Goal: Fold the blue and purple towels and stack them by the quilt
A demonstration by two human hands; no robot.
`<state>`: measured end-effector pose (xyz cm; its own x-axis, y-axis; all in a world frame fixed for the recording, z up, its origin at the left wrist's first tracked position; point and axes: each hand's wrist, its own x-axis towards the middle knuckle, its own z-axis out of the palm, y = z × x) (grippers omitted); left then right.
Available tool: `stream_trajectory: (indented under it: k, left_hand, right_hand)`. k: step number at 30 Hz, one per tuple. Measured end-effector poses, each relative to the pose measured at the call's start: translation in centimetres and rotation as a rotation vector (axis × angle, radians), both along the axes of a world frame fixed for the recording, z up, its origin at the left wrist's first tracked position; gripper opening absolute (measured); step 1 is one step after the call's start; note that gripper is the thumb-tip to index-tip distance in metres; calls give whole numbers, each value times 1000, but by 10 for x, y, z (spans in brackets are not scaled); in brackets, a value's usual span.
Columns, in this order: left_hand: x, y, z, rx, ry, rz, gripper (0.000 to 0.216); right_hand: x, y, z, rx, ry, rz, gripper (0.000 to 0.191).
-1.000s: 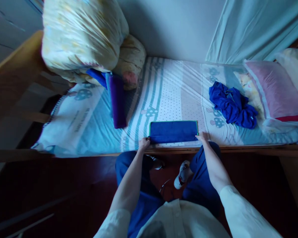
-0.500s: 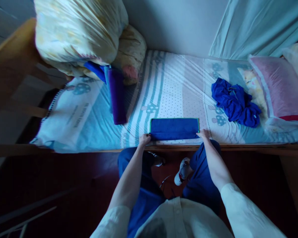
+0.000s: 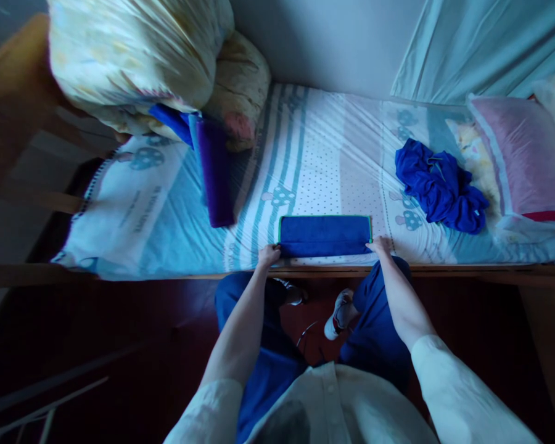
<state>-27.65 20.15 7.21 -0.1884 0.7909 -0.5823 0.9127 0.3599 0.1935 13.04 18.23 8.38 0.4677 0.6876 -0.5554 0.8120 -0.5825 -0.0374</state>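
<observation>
A blue towel (image 3: pixel 324 235) with green edging lies folded into a long strip at the bed's front edge. My left hand (image 3: pixel 269 254) is closed on its near left corner. At the near right corner, my right hand (image 3: pixel 379 246) pinches the cloth between thumb and fingers. The towel rests on a patterned bed sheet (image 3: pixel 321 151) with stripes, dots and mushrooms. Its two short ends lie just inside my hands.
To the left, a rolled purple cloth (image 3: pixel 214 172) sits beside a large pale bundled quilt (image 3: pixel 139 49). On the right are a crumpled blue garment (image 3: pixel 439 185) and a pink pillow (image 3: pixel 530 154). A wooden bed rail (image 3: pixel 448 271) runs along the front.
The view has shifted slightly, so the bed appears a little higher. Both hands keep hold of the towel's near corners, and the towel looks the same.
</observation>
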Motion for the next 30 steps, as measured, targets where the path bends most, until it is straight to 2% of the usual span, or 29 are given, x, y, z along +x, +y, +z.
stream_trajectory:
  k: [3, 9, 12, 14, 16, 18, 20, 25, 30]
  left_hand:
    - [0, -6, 4, 35, -9, -3, 37]
    - [2, -20, 18, 97, -8, 10, 33]
    - [7, -31, 24, 205, 14, -2, 40]
    - [12, -41, 26, 363, 2, -106, 45]
    - [17, -50, 24, 481, -53, -290, 49]
    - [22, -58, 19, 486, -105, -453, 54]
    - [25, -60, 11, 451, -102, -531, 58]
    - [32, -51, -3, 417, -50, -548, 60]
    - [35, -42, -2, 448, -5, -534, 57]
  right_hand:
    - [-2, -2, 9, -62, 8, -5, 55]
    - [-7, -9, 35, -87, 15, 32, 49]
    - [-16, -22, 45, 40, -41, 104, 49]
    - [-27, -34, 49, 202, -81, 248, 50]
    - [-39, -48, 48, 299, -66, 435, 52]
    - [-49, -58, 45, 280, -30, 573, 54]
    - [-56, -63, 39, 223, -39, 624, 57]
    - [-60, -57, 29, 218, -122, 624, 56]
    - [-59, -55, 31, 224, -167, 649, 55]
